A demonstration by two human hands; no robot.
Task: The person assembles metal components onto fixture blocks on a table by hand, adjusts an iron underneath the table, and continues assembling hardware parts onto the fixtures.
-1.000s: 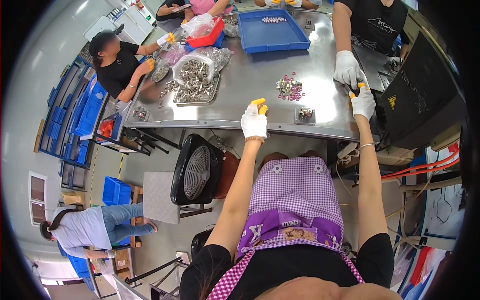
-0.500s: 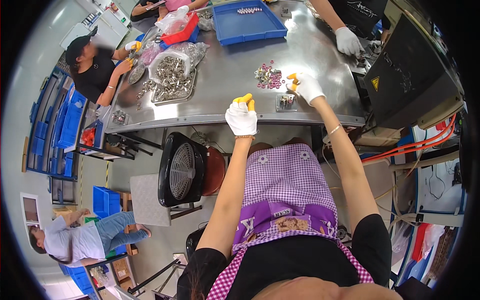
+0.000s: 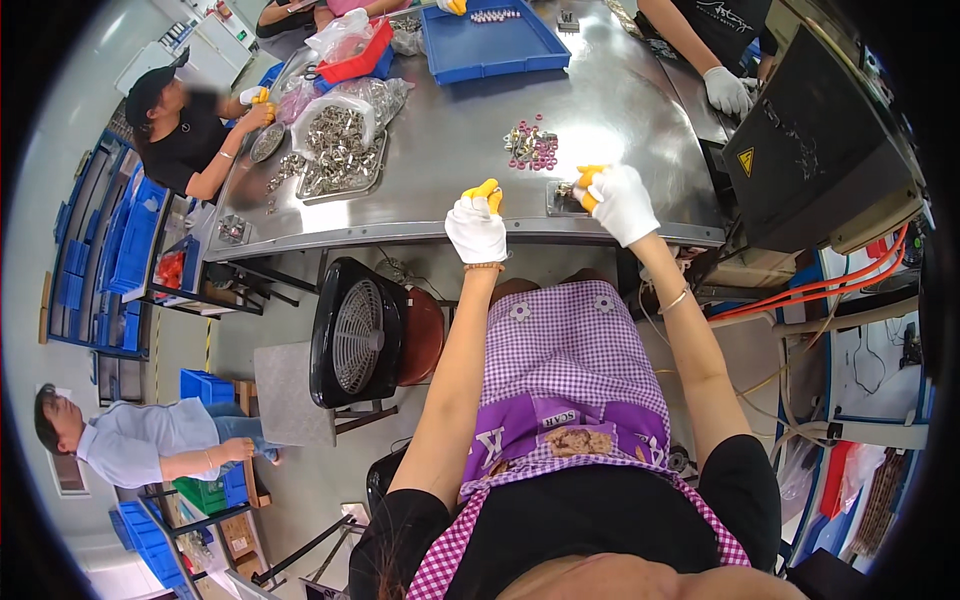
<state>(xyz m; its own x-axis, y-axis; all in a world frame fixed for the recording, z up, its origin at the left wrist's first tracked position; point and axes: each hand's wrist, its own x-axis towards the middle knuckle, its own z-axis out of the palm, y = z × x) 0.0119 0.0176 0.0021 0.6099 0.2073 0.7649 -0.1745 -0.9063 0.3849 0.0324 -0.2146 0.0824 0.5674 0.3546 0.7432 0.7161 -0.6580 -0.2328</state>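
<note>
Both my hands wear white gloves with yellow fingertips. My left hand is over the table's front edge, thumb and fingers pinched together; whatever it holds, if anything, is hidden. My right hand is at the small metal fixture near the front edge. Its fingertips are drawn together over the fixture's right side, covering part of it, and I cannot make out what is between them. Just beyond the fixture lies a loose pile of small pink rings and metal parts.
The steel table also carries a metal tray heaped with metal parts, a blue tray and a red bin. A dark machine housing stands at the right. Co-workers' gloved hands are around the table.
My right hand has moved from beside the pile of parts down to the fixture. My left hand stays pinched in nearly the same place. A person at the far left has shifted posture.
</note>
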